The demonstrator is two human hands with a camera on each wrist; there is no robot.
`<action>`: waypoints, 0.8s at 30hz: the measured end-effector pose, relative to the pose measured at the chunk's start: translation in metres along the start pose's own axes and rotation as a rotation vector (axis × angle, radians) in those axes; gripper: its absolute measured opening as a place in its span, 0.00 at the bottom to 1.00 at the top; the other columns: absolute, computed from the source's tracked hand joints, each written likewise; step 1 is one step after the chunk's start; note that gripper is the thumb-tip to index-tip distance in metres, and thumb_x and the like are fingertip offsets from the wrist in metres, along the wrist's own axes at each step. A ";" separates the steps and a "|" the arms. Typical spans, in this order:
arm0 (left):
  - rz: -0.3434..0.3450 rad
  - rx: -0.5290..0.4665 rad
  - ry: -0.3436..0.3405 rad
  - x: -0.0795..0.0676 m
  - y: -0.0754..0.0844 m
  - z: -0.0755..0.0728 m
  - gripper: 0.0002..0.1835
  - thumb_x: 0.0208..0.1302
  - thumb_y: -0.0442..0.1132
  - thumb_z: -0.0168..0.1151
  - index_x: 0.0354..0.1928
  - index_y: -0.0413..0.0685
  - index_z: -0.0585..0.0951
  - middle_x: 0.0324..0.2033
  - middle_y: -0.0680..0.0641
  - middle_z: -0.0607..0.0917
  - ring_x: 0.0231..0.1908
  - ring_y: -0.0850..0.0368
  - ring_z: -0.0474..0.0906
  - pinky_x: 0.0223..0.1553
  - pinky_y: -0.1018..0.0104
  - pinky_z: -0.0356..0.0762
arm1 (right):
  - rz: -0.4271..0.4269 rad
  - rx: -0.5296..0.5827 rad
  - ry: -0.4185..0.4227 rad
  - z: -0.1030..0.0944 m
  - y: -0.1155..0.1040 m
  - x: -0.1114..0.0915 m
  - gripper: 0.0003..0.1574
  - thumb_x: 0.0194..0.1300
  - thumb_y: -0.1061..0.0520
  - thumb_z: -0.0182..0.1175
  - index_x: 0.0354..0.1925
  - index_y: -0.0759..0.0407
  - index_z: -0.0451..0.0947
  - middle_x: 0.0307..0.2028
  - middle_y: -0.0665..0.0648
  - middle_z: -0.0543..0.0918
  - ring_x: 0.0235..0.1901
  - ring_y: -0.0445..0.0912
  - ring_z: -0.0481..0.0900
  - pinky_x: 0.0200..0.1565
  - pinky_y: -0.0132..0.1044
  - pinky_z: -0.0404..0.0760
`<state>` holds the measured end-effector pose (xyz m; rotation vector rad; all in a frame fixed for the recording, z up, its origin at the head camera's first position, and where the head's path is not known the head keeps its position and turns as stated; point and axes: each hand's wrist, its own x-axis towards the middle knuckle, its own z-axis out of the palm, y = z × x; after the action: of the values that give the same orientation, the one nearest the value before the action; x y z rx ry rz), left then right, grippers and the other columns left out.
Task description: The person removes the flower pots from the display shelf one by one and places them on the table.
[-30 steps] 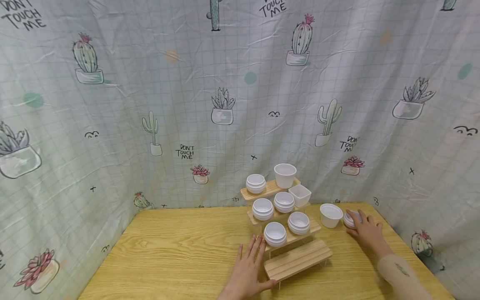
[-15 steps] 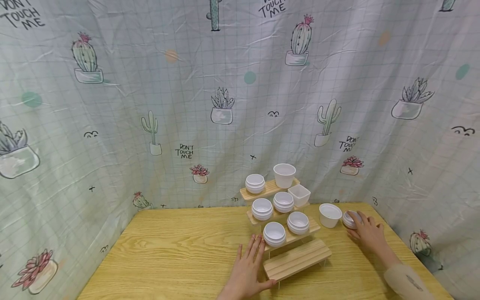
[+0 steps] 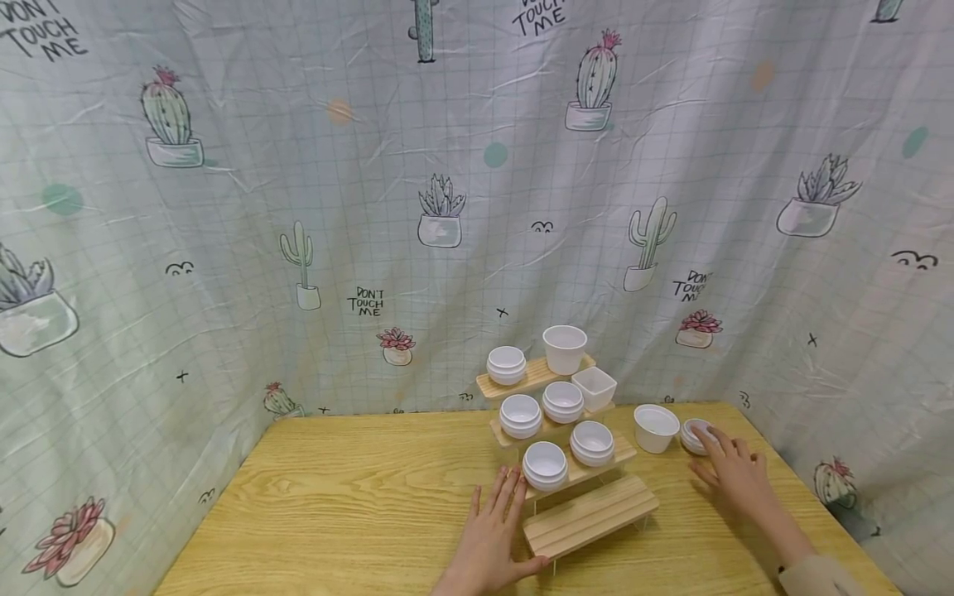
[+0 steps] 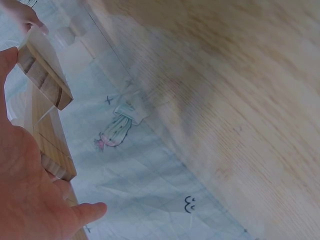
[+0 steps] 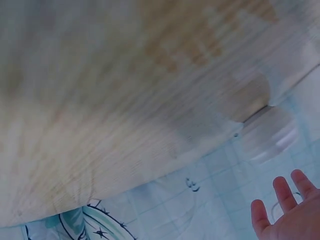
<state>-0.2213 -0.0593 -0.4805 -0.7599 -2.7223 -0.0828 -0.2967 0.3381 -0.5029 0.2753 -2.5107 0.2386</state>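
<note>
In the head view, my left hand (image 3: 488, 530) lies against the left side of a tiered wooden stand (image 3: 592, 515), fingers extended along its edge and thumb at the front step. In the left wrist view, that hand's palm (image 4: 30, 185) is beside the ends of the wooden boards (image 4: 47, 82). At the right, my right hand (image 3: 738, 478) is beside a small round white pot (image 3: 695, 439), its fingertips overlapping the rim in the head view. The right wrist view shows its fingers (image 5: 284, 195) spread and apart from a blurred white pot (image 5: 270, 134).
A taller white cup (image 3: 657, 430) stands on the table (image 3: 358, 497) left of the small pot. Several round white pots (image 3: 546, 466), a square white pot (image 3: 595, 389) and another tall cup (image 3: 565, 349) sit on the stand's upper steps. A cactus-print curtain (image 3: 373, 207) hangs behind.
My right hand has loosened its hold on the small white pot and drawn back slightly to the right and toward me. The left hand stays at the stand.
</note>
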 end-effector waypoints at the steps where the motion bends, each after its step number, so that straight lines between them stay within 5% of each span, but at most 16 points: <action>1: -0.001 -0.001 0.001 0.000 0.000 0.000 0.54 0.47 0.77 0.40 0.69 0.48 0.45 0.69 0.46 0.52 0.69 0.49 0.46 0.60 0.43 0.58 | -0.007 -0.002 0.007 -0.001 -0.002 -0.001 0.36 0.51 0.51 0.63 0.58 0.54 0.63 0.53 0.65 0.68 0.42 0.61 0.66 0.30 0.53 0.60; 24: -0.007 -0.004 -0.004 0.000 0.001 0.000 0.54 0.47 0.77 0.41 0.69 0.48 0.47 0.68 0.46 0.52 0.68 0.49 0.47 0.59 0.44 0.59 | -0.093 0.071 0.081 -0.031 -0.060 -0.016 0.38 0.50 0.47 0.63 0.58 0.54 0.65 0.53 0.60 0.70 0.45 0.60 0.68 0.33 0.55 0.66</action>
<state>-0.2211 -0.0583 -0.4803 -0.7524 -2.7294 -0.0884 -0.2522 0.2898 -0.4808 0.4024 -2.4058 0.2964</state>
